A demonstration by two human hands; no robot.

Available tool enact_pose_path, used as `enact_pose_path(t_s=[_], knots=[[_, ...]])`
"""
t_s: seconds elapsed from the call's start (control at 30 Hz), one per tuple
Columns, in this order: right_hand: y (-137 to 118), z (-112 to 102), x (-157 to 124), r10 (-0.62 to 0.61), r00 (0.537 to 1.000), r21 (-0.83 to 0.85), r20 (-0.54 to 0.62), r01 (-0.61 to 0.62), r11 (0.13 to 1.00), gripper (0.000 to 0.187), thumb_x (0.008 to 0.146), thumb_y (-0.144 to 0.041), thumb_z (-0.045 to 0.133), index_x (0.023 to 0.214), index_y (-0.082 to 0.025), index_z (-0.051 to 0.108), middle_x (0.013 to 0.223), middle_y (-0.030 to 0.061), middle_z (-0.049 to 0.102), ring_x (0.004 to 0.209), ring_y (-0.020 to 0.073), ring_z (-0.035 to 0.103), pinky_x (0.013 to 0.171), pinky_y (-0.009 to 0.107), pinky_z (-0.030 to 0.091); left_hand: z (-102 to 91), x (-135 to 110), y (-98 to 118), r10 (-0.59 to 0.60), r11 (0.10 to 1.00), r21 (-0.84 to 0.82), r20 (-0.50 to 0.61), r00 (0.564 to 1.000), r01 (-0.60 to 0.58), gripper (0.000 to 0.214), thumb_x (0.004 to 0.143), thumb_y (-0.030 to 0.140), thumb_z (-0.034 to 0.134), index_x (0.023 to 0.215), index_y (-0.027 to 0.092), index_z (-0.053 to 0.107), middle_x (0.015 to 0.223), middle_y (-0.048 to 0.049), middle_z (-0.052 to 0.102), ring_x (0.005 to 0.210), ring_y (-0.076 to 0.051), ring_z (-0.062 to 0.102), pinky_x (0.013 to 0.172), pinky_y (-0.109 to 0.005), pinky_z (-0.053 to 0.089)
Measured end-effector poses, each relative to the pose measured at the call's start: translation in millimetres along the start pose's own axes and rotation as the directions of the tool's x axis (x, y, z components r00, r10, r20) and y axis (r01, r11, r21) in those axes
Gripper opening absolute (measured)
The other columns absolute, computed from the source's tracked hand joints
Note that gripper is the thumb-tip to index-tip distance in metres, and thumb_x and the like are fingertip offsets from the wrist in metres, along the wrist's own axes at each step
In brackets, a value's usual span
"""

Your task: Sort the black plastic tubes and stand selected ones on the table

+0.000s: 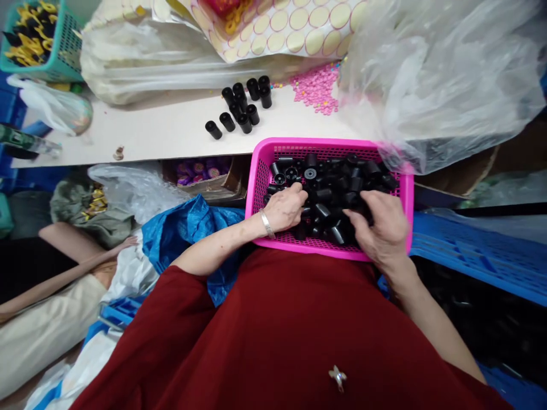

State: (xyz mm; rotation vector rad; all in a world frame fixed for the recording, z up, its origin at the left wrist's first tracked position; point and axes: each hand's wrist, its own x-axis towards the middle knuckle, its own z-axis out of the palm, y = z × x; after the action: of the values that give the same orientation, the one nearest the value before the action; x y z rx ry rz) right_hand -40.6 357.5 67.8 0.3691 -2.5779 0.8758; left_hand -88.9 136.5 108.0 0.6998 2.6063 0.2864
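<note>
A pink plastic basket (329, 248) holds many short black plastic cylinders (323, 212), lying in all directions. My left hand (285, 209), with a silver bracelet at the wrist, is over the basket's left part. Its fingers are closed together, and what they hold among the cylinders is hidden. On the right side of the basket, my right hand (382, 225) has its thumb and fingers apart, reaching down to the black pieces. Beyond the rim, several black cylinders stand upright in a group (243, 108) on the white tabletop (162, 128).
Pink bead-like pieces (318, 88) lie scattered on the tabletop. Clear plastic bags (440, 74) bulge at the right, overhanging the basket's corner. A teal basket (64, 54) stands far left. Another person's arm (68, 279) is at left. A blue crate (478, 250) is at right.
</note>
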Motion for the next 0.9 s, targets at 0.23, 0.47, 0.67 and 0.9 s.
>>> enact_pose_path(t_s=[0.23, 0.47, 0.67, 0.9], knots=[[-0.5, -14.4, -9.0, 0.223, 0.973, 0.191, -0.060, -0.208, 0.959, 0.033, 0.079, -0.033, 0.073, 0.111, -0.028, 0.065, 0.102, 0.0068, 0.067, 0.092, 0.0279, 0.065, 0.084, 0.049, 0.055, 5.6, -6.4, 1.5, -0.037, 0.999, 0.004, 0.026, 0.999, 0.037, 0.017, 0.085, 0.022, 0.055, 0.098, 0.014, 0.065, 0.102, -0.0097, 0.060, 0.093, -0.023, 0.058, 0.075, -0.034, 0.046], [-16.3, 3.9, -15.4, 0.318, 0.936, 0.484, 0.152, -0.351, 0.801, 0.031, 0.081, -0.033, 0.068, 0.108, -0.023, 0.056, 0.101, 0.0050, 0.062, 0.095, 0.0209, 0.062, 0.088, 0.040, 0.053, 19.4, -3.9, 9.2, 0.143, 0.966, 0.221, -0.019, 0.990, -0.135, 0.025, 0.087, 0.009, 0.041, 0.095, 0.013, 0.064, 0.109, -0.0141, 0.060, 0.100, -0.027, 0.055, 0.077, -0.039, 0.042], [-33.0, -10.6, 9.0, 0.219, 0.938, 0.630, 0.270, -0.344, 0.696, 0.023, 0.081, -0.024, 0.061, 0.103, -0.023, 0.054, 0.101, 0.0042, 0.062, 0.099, 0.0180, 0.061, 0.093, 0.037, 0.050, 4.7, -1.6, 0.3, 0.220, 0.891, -0.339, -0.258, 0.941, -0.301, 0.015, 0.086, 0.018, 0.057, 0.099, 0.018, 0.064, 0.095, -0.0052, 0.066, 0.086, -0.017, 0.061, 0.079, -0.030, 0.049], [-37.0, -31.4, 36.1, 0.186, 0.967, 0.578, 0.175, -0.254, 0.775, 0.017, 0.080, -0.033, 0.069, 0.090, -0.021, 0.062, 0.086, 0.0018, 0.063, 0.079, 0.0163, 0.059, 0.075, 0.031, 0.050, -20.7, 24.6, 32.6, 0.142, 0.615, -0.703, -0.347, 0.927, -0.357, 0.027, 0.072, 0.039, 0.074, 0.082, 0.015, 0.067, 0.071, 0.0005, 0.060, 0.056, -0.009, 0.047, 0.052, -0.023, 0.041]])
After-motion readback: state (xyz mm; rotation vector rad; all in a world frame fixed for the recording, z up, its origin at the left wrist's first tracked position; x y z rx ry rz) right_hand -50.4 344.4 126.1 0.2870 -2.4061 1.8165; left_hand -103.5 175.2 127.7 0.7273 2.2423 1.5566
